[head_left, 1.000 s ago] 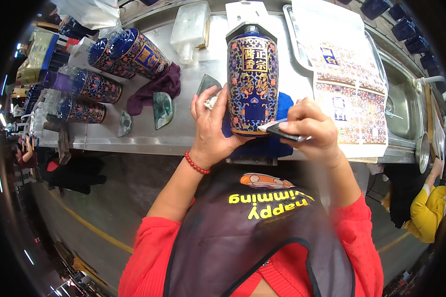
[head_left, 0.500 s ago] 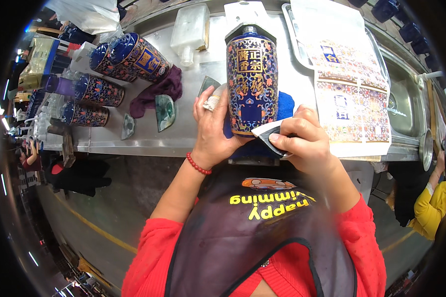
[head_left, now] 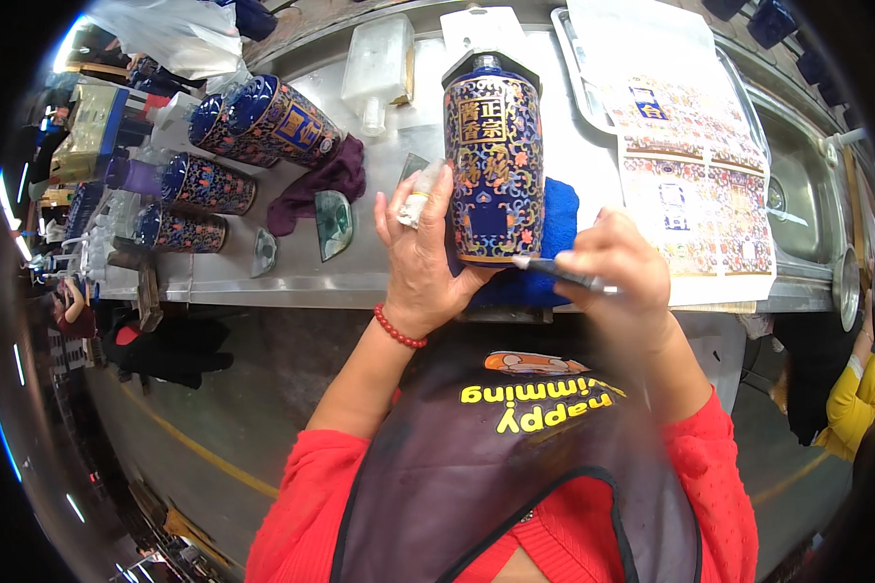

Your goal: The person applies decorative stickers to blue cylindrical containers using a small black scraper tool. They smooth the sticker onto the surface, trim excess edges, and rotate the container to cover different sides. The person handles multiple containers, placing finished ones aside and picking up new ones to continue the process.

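A dark blue bottle (head_left: pixel 494 180) with a dense floral and gold pattern lies in front of me, its neck pointing away, on a black-edged holder. My left hand (head_left: pixel 420 257) is closed around the bottle's left side and base; one finger carries a white wrap (head_left: pixel 415 206). In my right hand (head_left: pixel 624 267) is a dark flat scraper (head_left: pixel 576 278), now seen nearly edge-on, its pale tip at the bottle's lower right edge. That hand is slightly blurred. A blue cloth (head_left: pixel 560 219) lies under and beside the bottle.
Several patterned bottles (head_left: pixel 297 121) lie at the left by a purple cloth (head_left: pixel 316 185) and green translucent pieces (head_left: pixel 334 225). A clear bottle (head_left: pixel 377 63) lies farther back. Printed sheets (head_left: pixel 695 209) cover a tray (head_left: pixel 566 68) beside a sink (head_left: pixel 797 199). A person's yellow sleeve (head_left: pixel 851 408) shows far right.
My right hand has turned the scraper from showing its broad face to nearly edge-on, still by the bottle's base. My left hand keeps its hold; the view has shifted slightly.
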Action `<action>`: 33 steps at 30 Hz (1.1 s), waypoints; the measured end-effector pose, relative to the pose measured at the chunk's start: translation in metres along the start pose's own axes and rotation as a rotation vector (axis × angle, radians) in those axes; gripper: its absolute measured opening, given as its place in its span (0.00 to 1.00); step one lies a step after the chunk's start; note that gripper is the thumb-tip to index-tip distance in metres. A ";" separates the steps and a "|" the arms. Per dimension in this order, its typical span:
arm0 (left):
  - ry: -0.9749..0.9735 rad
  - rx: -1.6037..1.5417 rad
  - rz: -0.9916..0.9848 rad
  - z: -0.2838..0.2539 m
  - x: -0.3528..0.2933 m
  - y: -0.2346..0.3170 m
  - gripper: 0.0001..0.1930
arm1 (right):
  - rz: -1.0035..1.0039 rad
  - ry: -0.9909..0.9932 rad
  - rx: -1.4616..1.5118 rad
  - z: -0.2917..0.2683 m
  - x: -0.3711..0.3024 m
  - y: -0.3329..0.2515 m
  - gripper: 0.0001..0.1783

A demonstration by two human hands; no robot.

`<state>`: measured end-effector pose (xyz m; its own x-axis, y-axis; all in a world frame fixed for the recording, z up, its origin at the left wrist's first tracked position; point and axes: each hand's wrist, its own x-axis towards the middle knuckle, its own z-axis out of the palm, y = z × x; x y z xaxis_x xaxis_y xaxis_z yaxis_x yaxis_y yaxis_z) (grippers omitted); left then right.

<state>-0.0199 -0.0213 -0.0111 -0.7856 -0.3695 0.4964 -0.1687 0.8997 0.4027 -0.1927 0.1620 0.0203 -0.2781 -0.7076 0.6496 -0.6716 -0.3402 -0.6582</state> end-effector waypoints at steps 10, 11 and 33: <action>0.141 0.065 0.164 -0.012 -0.034 0.016 0.24 | 0.606 0.053 0.330 0.019 0.001 0.011 0.11; 0.106 0.112 0.202 -0.013 -0.036 0.020 0.21 | 0.590 0.049 0.326 0.020 0.001 0.012 0.12; 0.084 -0.302 -0.017 -0.027 -0.006 0.016 0.29 | 0.603 0.101 0.328 0.024 0.004 0.013 0.12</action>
<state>-0.0018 -0.0105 0.0133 -0.7298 -0.4134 0.5445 0.0127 0.7881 0.6154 -0.1859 0.1401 0.0053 -0.6111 -0.7761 0.1558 -0.1413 -0.0867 -0.9862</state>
